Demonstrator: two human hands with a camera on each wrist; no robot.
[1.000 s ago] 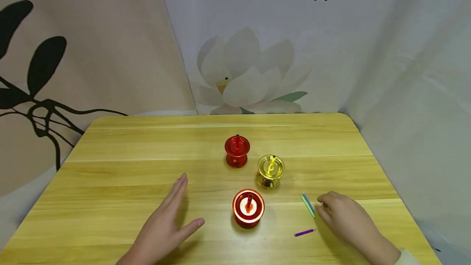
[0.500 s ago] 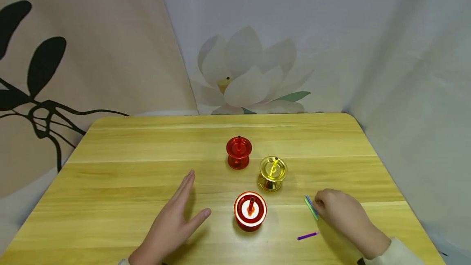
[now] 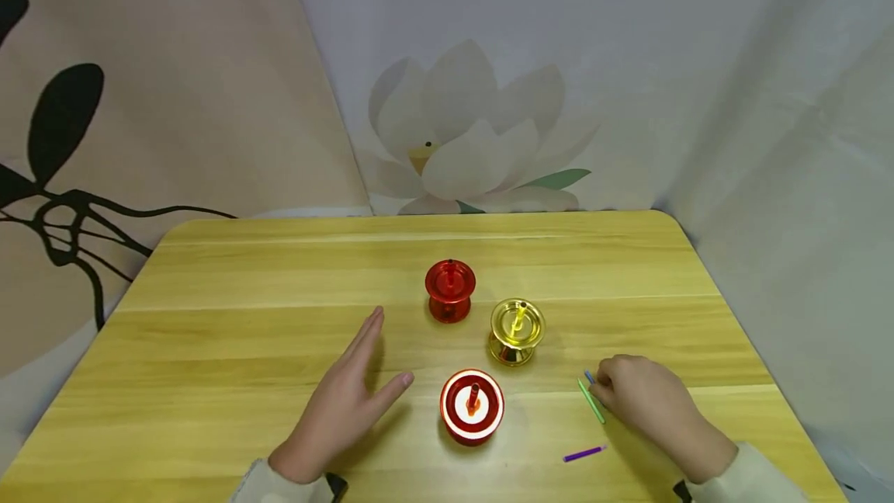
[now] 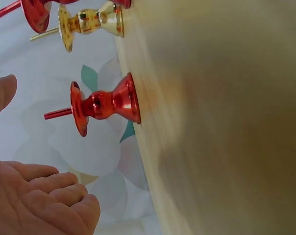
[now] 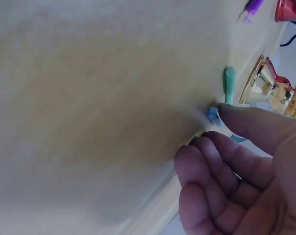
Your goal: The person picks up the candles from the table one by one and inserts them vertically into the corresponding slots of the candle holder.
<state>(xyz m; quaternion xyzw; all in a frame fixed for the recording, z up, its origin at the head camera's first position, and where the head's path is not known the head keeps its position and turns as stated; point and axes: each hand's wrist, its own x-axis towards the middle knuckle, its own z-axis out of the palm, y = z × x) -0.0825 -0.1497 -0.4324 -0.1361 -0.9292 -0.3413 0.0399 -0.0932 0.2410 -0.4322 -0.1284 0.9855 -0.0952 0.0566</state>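
Note:
My left hand [image 3: 359, 383] lies flat on the wooden table [image 3: 230, 332] with straight fingers, just left of the near red holder [image 3: 472, 406], which has a white inside and an orange stick upright in it. In the left wrist view the palm [image 4: 35, 196] holds nothing and faces the far red holder [image 4: 101, 105]. My right hand [image 3: 615, 390] rests loosely curled over a blue stick [image 3: 589, 376] and beside a green stick [image 3: 592, 402]. The thumb tip [image 5: 236, 115] touches the blue stick [image 5: 214, 116]; no pinch shows.
A far red holder [image 3: 450, 289] and a gold holder [image 3: 517, 331] stand mid-table, each with a stick upright in it. A purple stick [image 3: 583, 453] lies near the front edge. Printed cloth hangs behind and to the right of the table.
My left hand has slid forward and right, closer to the near red holder. My right hand has crept left over the blue and green sticks.

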